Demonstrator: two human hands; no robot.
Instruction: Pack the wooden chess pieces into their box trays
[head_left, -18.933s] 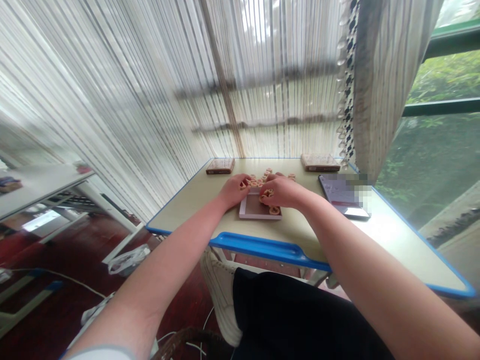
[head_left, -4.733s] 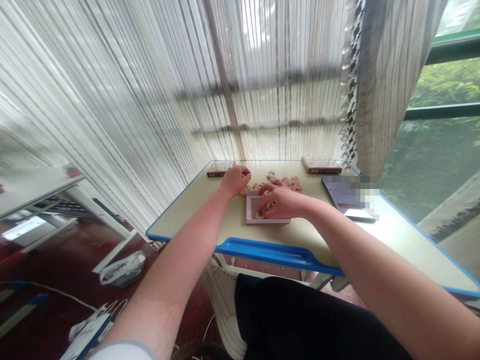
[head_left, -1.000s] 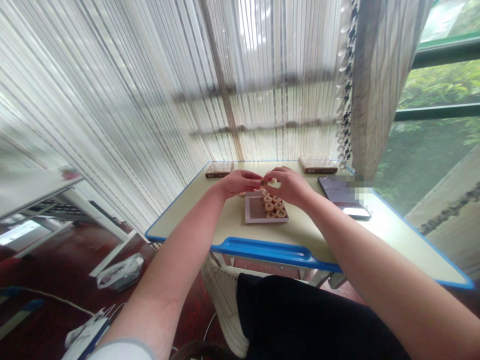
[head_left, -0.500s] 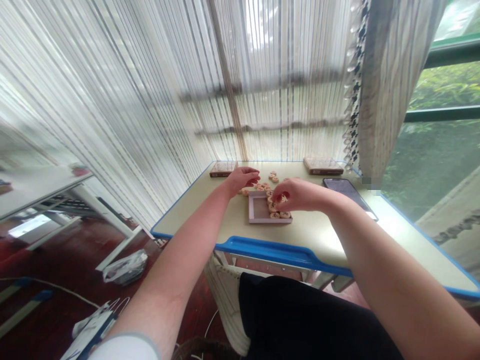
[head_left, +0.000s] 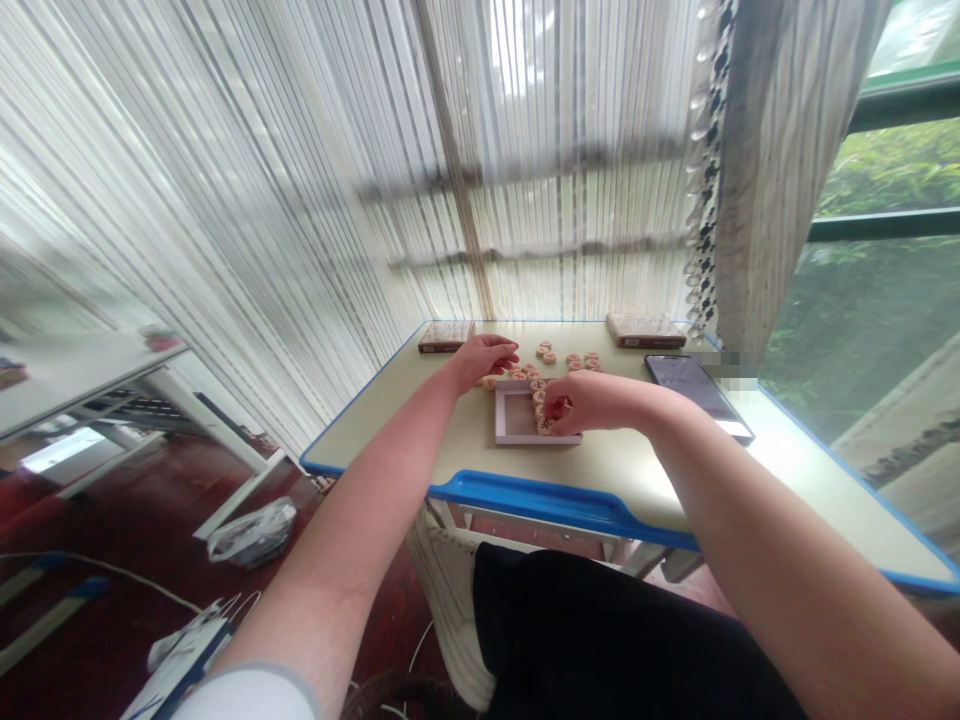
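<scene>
1. since half a second ago, right hand (head_left: 581, 402) has dropped lower onto the tray (head_left: 512, 414), fingers curled over discs (head_left: 541, 398) along its right side; grip unclear.
2. left hand (head_left: 486, 356) rests fingers-down on loose pieces (head_left: 517, 373) beyond the tray's far edge; grip unclear.

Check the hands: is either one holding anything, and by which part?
Right hand rests fingertips on wooden discs in the tray; left hand touches loose discs. A real grip cannot be told.
</scene>
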